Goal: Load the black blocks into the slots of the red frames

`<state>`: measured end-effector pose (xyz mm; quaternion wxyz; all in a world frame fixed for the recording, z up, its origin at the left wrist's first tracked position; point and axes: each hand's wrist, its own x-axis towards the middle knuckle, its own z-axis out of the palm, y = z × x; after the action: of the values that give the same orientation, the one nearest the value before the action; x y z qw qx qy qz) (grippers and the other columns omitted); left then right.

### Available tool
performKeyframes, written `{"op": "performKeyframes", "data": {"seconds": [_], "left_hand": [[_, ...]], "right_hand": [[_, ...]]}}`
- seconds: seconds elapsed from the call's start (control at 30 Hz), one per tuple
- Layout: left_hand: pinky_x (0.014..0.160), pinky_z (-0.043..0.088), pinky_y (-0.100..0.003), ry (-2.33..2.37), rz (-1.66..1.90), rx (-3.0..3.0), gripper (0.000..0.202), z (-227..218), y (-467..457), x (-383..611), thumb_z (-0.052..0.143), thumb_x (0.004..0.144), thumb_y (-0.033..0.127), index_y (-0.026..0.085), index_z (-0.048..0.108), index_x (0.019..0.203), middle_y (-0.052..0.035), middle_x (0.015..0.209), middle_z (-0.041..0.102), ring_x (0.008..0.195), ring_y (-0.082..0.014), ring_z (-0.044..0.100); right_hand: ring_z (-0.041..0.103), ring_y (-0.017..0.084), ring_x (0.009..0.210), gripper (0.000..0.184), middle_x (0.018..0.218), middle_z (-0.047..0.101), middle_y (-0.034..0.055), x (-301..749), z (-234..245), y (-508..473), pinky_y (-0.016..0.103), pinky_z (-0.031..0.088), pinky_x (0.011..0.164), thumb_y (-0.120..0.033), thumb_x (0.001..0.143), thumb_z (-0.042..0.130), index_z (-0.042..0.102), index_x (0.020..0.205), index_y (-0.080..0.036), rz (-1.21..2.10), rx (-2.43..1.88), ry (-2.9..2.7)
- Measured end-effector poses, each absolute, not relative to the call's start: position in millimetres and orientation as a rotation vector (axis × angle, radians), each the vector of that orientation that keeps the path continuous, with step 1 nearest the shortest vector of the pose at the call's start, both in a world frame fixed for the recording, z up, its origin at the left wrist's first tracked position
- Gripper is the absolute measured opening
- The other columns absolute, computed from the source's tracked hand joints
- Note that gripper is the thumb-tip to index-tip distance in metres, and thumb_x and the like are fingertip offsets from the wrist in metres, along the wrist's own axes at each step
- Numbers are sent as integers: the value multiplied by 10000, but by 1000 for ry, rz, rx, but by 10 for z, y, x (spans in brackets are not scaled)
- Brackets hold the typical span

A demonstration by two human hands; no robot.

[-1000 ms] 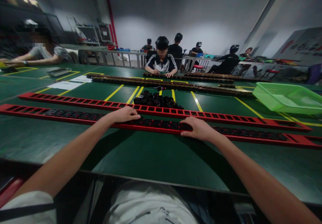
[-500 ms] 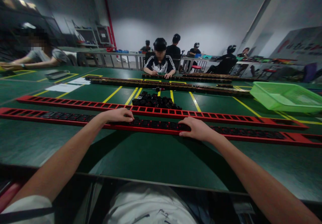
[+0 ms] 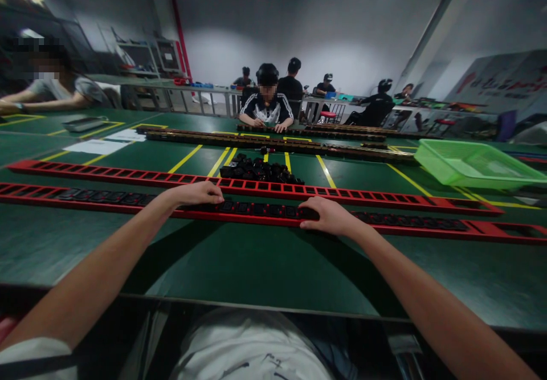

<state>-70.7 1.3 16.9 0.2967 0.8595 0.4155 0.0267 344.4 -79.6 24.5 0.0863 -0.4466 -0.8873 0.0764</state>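
A long red strip (image 3: 427, 226) lined with black socket inserts runs across the green table (image 3: 265, 266) in front of me. My left hand (image 3: 194, 193) lies palm down on it, fingers stretched flat over the inserts. My right hand (image 3: 327, 216) rests on the same strip further right, fingers flat and pressing on the inserts. A second red strip (image 3: 384, 199) with empty slots lies just behind. Beyond that one sits a pile of loose black inserts (image 3: 258, 170).
A green plastic basket (image 3: 470, 165) stands at the right. Dark strips (image 3: 299, 143) lie farther back, where a person in a dark jacket (image 3: 267, 105) works opposite me. Another person (image 3: 47, 86) sits at the far left; others sit behind. White paper (image 3: 96, 146) lies at the left.
Both hands stay on the near red strip. The view has shifted slightly, and my left hand has slid a little to the left along the strip.
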Motion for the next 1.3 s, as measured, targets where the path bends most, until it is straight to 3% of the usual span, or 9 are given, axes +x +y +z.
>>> {"op": "performKeyframes", "data": {"seconds": [0.17,0.4,0.7,0.97,1.3], "left_hand": [[704,398,-251,1185,104,2324,384,119,-10,-655,464,883,504,168,639,819,-29,799,615,747,-163,553],[576,306,-271,1235,196,2363,435,37,-68,-497,349,932,539,203,400,662,4,637,405,581,-144,405],[587,324,-278,1240,140,2406,480,6,-46,-515,294,951,579,202,428,688,-12,666,472,592,-156,454],[655,359,-273,1222,94,2410,511,113,-134,-462,366,921,631,179,558,779,-35,796,560,717,-176,523],[583,312,-272,1306,15,2364,456,178,-126,-428,442,859,612,193,494,688,-17,680,483,618,-163,460]], "right_hand": [[614,282,1080,480,1167,666,106,3450,246,-799,416,493,939,-499,844,683,642,1225,-211,239,-1340,-2643],[611,278,1073,486,1164,665,110,3452,244,-804,409,493,928,-498,848,678,637,1232,-203,238,-1339,-2644],[614,276,1076,464,1161,670,100,3435,258,-814,403,492,941,-491,841,690,651,1216,-221,229,-1330,-2640],[612,282,1077,470,1171,664,112,3435,268,-824,413,496,930,-489,848,679,647,1220,-204,257,-1338,-2636],[609,284,1087,497,1181,657,121,3445,253,-810,410,489,943,-494,849,676,639,1234,-182,239,-1323,-2649]]}}
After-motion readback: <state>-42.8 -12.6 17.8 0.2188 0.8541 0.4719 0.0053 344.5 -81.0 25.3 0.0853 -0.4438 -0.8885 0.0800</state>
